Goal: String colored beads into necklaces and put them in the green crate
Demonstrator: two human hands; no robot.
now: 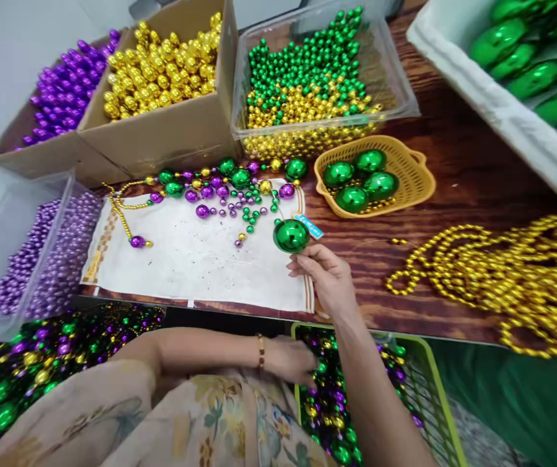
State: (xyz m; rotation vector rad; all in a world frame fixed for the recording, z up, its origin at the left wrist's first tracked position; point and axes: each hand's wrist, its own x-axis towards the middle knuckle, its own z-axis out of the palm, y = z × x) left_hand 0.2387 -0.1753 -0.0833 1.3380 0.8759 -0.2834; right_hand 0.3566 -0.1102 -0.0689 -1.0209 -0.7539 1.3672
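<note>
Green ball [292, 235]: sat mid-dial in the head view, over the right end of the white cloth [185, 259], 12 being the table's far side.
Right hand [327, 269]: thumb and fingertips pinched the ball's lower right edge.
Left hand [288, 360]: blurred at 6 o'clock, fingers loosely extended; could not tell if it held anything.
Yellow basket [417, 172]: at 2, held four green balls over small gold beads.
Foam box [497, 110]: farther out at 2, held large green balls.
Clear tub [403, 78]: just past 12, green beads behind gold.
Gold-bead carton [161, 139]: at 11.
Purple-bead carton [39, 148]: at 10.
Lilac-bead tub [46, 250]: at 9.
Green crate [438, 389]: at 5, held mixed-colour beads.
</note>
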